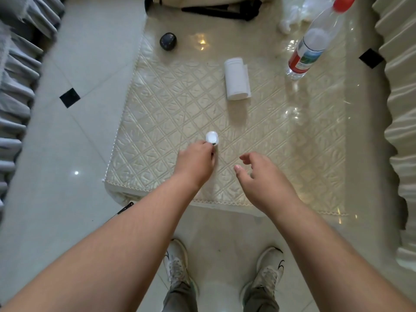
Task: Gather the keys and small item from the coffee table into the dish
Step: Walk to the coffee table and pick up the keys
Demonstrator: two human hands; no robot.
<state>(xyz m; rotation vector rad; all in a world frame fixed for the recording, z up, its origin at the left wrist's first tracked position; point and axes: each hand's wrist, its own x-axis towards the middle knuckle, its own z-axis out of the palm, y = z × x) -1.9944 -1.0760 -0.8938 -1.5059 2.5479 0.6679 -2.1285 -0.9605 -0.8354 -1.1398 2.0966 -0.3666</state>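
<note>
A small white rounded item (212, 137) with a dark end is pinched at my left hand's (195, 162) fingertips, just above the quilted cream cover of the coffee table (157, 122). My right hand (261, 174) hovers beside it to the right, fingers curled and apart, holding nothing. A small dark round object (168, 41) sits at the table's far left. I see no keys, and I cannot tell whether the dark object is the dish.
A white paper roll (237, 79) lies mid-table. A clear water bottle (315, 39) with a red cap stands at the far right. A bag with black straps (216, 6) and crumpled plastic (292, 14) lie at the back. Ruffled sofa covers flank both sides.
</note>
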